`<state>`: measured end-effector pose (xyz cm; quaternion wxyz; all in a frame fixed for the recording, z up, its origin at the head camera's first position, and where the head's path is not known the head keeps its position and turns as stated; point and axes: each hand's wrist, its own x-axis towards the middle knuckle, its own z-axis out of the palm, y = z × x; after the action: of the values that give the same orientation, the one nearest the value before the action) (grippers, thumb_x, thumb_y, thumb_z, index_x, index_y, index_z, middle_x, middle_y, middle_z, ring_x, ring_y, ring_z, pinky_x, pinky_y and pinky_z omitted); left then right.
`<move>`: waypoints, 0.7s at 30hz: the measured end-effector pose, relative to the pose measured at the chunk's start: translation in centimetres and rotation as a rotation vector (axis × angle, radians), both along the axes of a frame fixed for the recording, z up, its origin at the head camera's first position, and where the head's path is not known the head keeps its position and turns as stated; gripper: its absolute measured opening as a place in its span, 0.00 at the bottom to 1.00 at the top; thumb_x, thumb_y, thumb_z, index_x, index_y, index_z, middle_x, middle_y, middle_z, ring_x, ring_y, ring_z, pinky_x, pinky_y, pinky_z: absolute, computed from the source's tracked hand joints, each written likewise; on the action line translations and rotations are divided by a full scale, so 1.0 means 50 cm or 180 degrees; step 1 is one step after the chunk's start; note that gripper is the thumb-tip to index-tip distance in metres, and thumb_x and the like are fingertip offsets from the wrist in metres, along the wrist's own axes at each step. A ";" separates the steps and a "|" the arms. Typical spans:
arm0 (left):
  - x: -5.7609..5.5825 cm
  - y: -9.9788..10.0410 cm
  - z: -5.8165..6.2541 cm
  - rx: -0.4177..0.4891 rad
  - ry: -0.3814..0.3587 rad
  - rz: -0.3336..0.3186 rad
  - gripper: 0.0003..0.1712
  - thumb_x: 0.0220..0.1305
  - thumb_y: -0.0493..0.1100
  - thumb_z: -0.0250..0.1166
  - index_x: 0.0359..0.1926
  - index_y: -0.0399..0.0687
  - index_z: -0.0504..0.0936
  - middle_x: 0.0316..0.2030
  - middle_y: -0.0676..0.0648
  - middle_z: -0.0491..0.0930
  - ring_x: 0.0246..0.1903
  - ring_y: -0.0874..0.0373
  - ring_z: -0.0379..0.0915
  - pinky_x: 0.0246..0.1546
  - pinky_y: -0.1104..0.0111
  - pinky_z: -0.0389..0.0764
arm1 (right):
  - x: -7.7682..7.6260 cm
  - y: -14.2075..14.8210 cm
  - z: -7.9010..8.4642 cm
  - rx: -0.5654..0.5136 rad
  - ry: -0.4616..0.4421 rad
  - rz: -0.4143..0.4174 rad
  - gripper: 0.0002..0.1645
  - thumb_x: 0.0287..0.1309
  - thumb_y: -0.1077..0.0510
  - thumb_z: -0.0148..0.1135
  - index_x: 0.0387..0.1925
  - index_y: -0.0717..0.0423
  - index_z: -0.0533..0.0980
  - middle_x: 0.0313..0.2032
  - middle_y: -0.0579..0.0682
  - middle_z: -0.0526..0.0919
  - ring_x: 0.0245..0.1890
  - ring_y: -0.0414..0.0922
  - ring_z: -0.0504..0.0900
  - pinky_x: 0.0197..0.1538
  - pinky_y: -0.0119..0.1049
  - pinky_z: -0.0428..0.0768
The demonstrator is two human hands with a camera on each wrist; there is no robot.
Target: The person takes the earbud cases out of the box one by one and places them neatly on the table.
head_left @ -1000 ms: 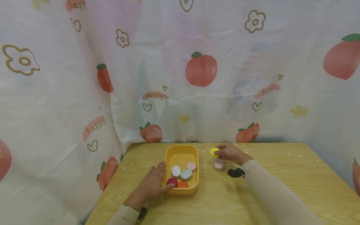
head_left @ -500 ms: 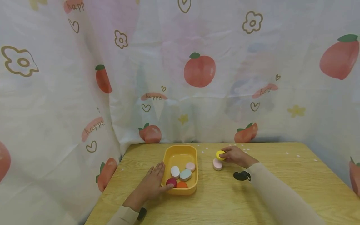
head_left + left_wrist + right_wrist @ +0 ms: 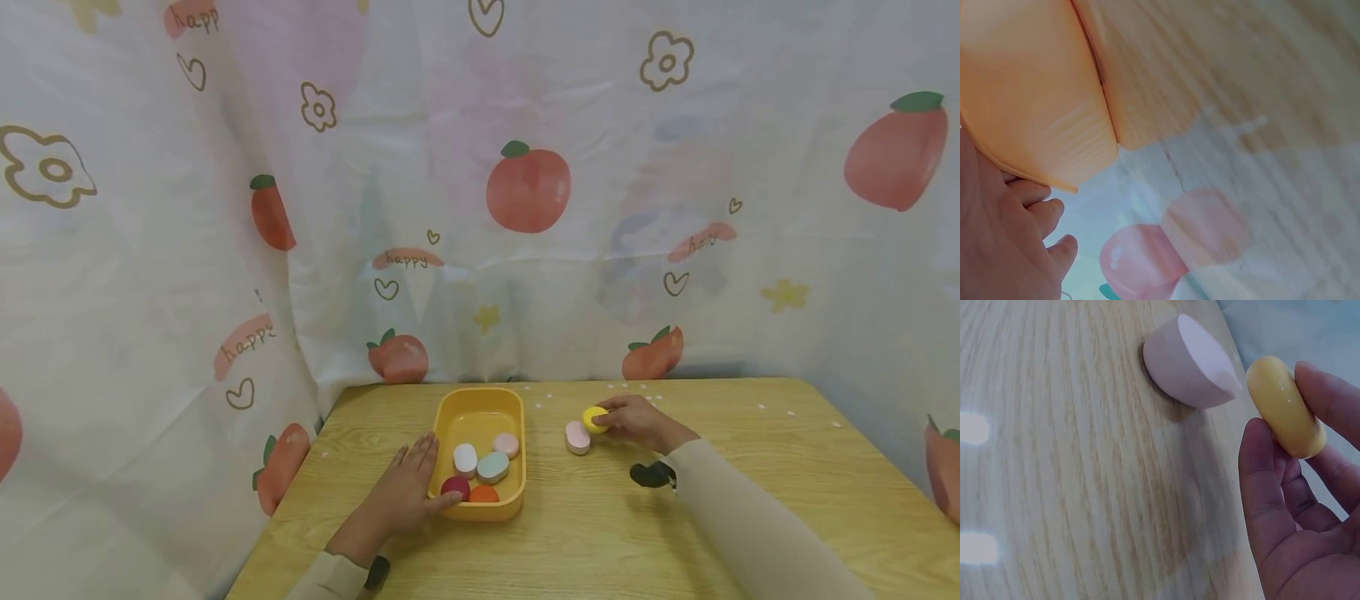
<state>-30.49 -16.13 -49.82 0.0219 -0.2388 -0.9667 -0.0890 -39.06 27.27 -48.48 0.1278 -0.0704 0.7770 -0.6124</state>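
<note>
My right hand (image 3: 640, 423) pinches a yellow rounded disc (image 3: 595, 419) between thumb and fingertips, up off the table. In the right wrist view the disc (image 3: 1285, 407) is smooth and glossy. Just left of it a pale pink oval block (image 3: 577, 437) stands on the wooden table. At the left, my left hand (image 3: 402, 492) lies along the side of a yellow box (image 3: 517, 417), fingers extended, thumb over its front left corner. Inside the box lie a white oval block (image 3: 465, 460), a pale green one (image 3: 492, 467), a pink one (image 3: 506, 446), a dark red piece (image 3: 455, 488) and an orange piece (image 3: 483, 494).
Small white specks dot the far part of the table (image 3: 712, 500). Behind it and on both sides hangs a white curtain (image 3: 465, 108) printed with peaches and flowers. A black wrist device (image 3: 652, 476) sits under the right sleeve.
My right hand has moved right and slightly toward me with the yellow disc, from behind the pink block to its right side. The left hand stays at the box.
</note>
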 end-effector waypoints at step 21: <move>0.007 0.000 0.004 0.0044 0.0005 -0.0037 0.58 0.63 0.76 0.46 0.75 0.35 0.48 0.75 0.41 0.46 0.74 0.50 0.38 0.70 0.51 0.42 | 0.019 0.044 -0.026 0.0122 -0.0082 -0.0008 0.36 0.60 0.62 0.65 0.61 0.82 0.62 0.47 0.59 0.78 0.40 0.43 0.80 0.47 0.38 0.81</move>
<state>-30.16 -16.15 -49.63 0.0238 -0.2443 -0.9647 -0.0955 -38.12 29.44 -49.80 0.1383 -0.0591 0.7869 -0.5985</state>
